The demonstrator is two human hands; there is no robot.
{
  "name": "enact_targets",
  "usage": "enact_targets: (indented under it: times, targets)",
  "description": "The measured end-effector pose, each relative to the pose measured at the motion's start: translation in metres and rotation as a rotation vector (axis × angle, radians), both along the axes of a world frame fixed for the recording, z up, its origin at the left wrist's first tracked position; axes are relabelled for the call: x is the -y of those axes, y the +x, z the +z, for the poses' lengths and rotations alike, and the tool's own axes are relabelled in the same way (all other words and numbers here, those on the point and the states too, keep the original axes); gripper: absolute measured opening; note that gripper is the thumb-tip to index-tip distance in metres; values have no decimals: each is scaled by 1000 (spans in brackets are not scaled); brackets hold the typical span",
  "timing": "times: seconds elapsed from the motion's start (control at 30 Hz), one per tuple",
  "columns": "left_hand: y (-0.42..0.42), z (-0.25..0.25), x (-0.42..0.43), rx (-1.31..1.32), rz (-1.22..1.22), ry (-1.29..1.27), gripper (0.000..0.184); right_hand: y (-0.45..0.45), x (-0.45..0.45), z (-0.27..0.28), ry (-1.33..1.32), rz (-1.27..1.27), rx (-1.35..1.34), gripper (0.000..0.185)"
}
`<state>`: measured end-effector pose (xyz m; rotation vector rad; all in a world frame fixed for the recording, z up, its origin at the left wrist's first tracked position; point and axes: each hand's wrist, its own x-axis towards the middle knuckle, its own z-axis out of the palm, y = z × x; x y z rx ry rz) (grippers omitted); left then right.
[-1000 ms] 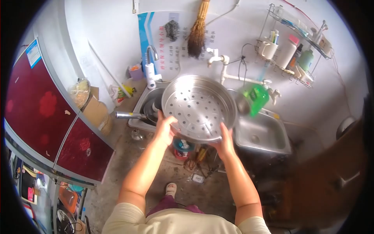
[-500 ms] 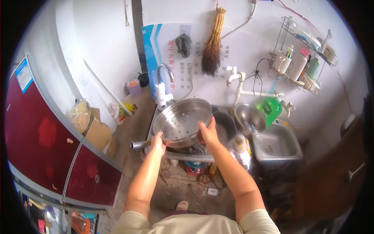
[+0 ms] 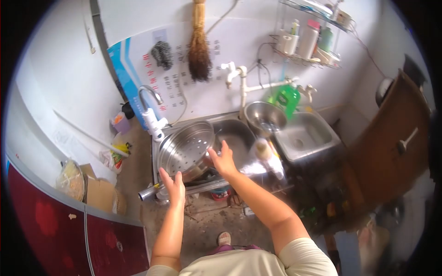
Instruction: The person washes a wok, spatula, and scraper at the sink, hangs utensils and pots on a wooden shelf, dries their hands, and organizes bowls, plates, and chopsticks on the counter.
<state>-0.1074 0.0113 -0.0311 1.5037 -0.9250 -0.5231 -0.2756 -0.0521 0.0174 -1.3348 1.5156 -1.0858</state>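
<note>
A round, silver, perforated metal pan (image 3: pixel 186 148) sits tilted at the grey steel sink (image 3: pixel 237 138); the left hand (image 3: pixel 173 186) and right hand (image 3: pixel 223 163) are wide beside it.

And here we have a pale cream top (image 3: pixel 230 266), plain across the front, softly creased, its short right sleeve (image 3: pixel 307 258) loose and ending above the elbow; the left sleeve (image 3: pixel 163 270) we catch only at its hem, the same cream. Below, we spot a strip of purple legwear (image 3: pixel 224 248), then one light beige shoe (image 3: pixel 224 238), its finer details too small for us to call. Forearms bare, and both hands (image 3: pixel 223 161) bare too!
</note>
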Motion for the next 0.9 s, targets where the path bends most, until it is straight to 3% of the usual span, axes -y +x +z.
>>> enact_targets:
  times: [0.1, 0.23, 0.4, 0.7, 0.77, 0.9]
  targets:
    - [-39, 20, -9, 320, -132, -224, 61, -25, -28, -5, -106, -40, 13, 73]
    - [-114, 32, -26, 505, -307, -371, 53, -88, -72, -35, -197, -122, 13, 63]
    - [-242, 18, -79, 386, -717, -416, 42, -208, -175, -53, -118, -419, 55, 51]
    - [-480, -1, -258, 105, -1414, -346, 34, -415, -409, -107, -123, -996, 142, 40]
    - [-519, -1, -297, -30, -1543, -251, 33, -439, -456, -100, -128, -1089, 190, 37]
    - [-582, -7, -349, -52, -1742, -221, 33, -468, -525, -76, -131, -1238, 320, 35]
